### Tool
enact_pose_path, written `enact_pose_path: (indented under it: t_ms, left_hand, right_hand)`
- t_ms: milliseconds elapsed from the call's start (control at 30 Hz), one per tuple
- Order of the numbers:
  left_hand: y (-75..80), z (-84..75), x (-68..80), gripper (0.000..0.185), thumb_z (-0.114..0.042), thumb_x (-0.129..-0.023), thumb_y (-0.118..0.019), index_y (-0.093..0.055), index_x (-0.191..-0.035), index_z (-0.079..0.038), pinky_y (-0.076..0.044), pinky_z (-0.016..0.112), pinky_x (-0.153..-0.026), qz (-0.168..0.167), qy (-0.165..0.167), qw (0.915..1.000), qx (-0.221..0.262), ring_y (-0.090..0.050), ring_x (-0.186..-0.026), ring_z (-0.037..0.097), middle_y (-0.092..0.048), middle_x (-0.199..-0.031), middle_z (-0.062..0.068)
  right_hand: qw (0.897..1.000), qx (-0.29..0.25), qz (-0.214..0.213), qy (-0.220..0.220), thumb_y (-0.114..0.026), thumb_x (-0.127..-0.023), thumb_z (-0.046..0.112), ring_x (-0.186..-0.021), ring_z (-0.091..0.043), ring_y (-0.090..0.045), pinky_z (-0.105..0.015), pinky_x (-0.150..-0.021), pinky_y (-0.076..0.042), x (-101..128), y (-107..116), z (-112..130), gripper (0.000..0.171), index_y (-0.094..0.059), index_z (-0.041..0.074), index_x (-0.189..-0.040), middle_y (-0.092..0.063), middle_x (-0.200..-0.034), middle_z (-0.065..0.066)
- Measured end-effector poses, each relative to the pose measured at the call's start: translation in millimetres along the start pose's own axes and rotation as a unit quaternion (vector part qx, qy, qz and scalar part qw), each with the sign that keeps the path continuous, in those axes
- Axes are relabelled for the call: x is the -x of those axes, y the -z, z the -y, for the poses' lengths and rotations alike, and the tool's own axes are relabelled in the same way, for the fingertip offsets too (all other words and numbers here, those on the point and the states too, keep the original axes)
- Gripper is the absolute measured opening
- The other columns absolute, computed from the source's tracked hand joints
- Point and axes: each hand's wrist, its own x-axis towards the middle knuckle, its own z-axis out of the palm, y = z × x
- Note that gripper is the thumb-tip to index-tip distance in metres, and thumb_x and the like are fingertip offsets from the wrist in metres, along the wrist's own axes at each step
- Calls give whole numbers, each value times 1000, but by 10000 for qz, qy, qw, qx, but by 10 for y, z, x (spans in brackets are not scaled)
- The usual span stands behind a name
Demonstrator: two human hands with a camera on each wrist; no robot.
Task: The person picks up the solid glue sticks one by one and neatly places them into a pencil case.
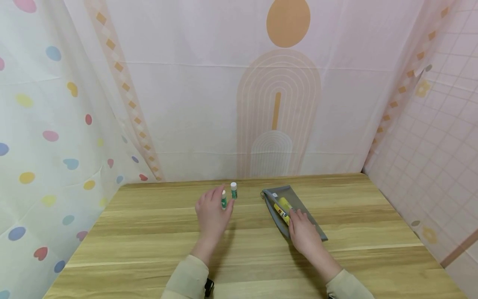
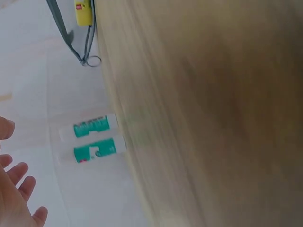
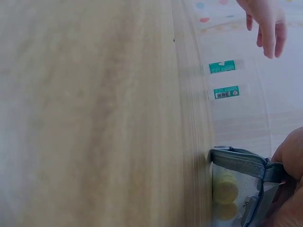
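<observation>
Two green-and-white glue sticks (image 1: 224, 200) (image 1: 233, 190) stand upright near the table's far edge. My left hand (image 1: 212, 211) is just beside the nearer one with its fingers spread and holds nothing. The left wrist view shows the sticks (image 2: 93, 126) (image 2: 96, 151) apart from the fingers (image 2: 16, 177). A grey mesh pouch (image 1: 278, 195) lies to the right with yellow items (image 1: 284, 207) inside. My right hand (image 1: 303, 227) lies on its near half. In the right wrist view its fingers (image 3: 289, 153) grip the pouch's rim (image 3: 239, 162).
The wooden table (image 1: 149, 232) is enclosed by patterned cloth walls at the left (image 1: 45, 145), back (image 1: 224, 104) and right (image 1: 429, 145). The pouch's zip pull ring (image 2: 93, 61) points toward the glue sticks.
</observation>
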Motion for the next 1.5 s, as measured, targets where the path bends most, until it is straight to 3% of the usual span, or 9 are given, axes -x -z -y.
enact_pose_path:
  t_ms: [233,400,600,733,967,1133,1500]
  left_hand:
    - [8,130,-36,54,-21,-81,-83,-61,-126,-4,-37,63,-100,384,358,9986,42,-56,-112,40,-65,-119,19]
    - [-9,213,-54,55,-24,-84,-81,-59,-131,-4,-32,62,-105,734,846,9934,242,-53,-120,39,-63,-127,17]
    - [-32,286,-89,55,-26,-87,-78,-58,-132,-2,-31,60,-107,1020,1552,9801,702,-51,-124,38,-61,-131,16]
    - [-53,327,-102,54,-23,-87,-78,-58,-130,2,-41,57,-102,1087,1848,9709,1067,-55,-118,40,-63,-126,20]
    - [-93,366,-138,55,-20,-88,-77,-55,-133,4,-47,52,-100,1380,2396,9471,1628,-55,-118,42,-61,-127,24]
    - [-128,374,-150,55,-18,-89,-76,-54,-134,4,-47,52,-99,1513,2548,9388,1756,-55,-117,41,-61,-126,24]
    - [-252,380,-144,50,-13,-91,-73,-54,-133,5,-48,49,-100,1637,2892,9183,2152,-58,-115,40,-63,-122,24]
  right_hand:
    - [10000,-23,6,-9,-46,-102,8,-122,-58,-45,-76,-90,-39,0,-1,2,36,-54,-10,-132,-47,-135,-39]
    - [10000,-16,1,-6,-46,-102,8,-122,-59,-45,-76,-90,-39,2,-13,-3,36,-55,-10,-132,-47,-134,-39]
    - [10000,3,-20,24,-45,-102,8,-121,-59,-46,-76,-89,-40,2,-18,-4,36,-55,-10,-131,-48,-134,-39]
    - [10000,-11,-22,46,-46,-102,8,-120,-59,-46,-75,-89,-40,1,-22,-11,36,-54,-10,-131,-47,-134,-40]
    - [9998,-85,-118,101,-45,-102,7,-120,-60,-46,-76,-88,-39,4,-31,-12,36,-54,-11,-131,-48,-133,-40]
    - [9994,-147,-275,180,-47,-100,7,-117,-61,-48,-78,-86,-39,13,-30,-5,35,-55,-12,-129,-49,-130,-41]
    - [10000,-33,-10,26,-46,-102,7,-120,-59,-46,-76,-88,-40,9,-3,-6,36,-54,-9,-133,-47,-134,-40]
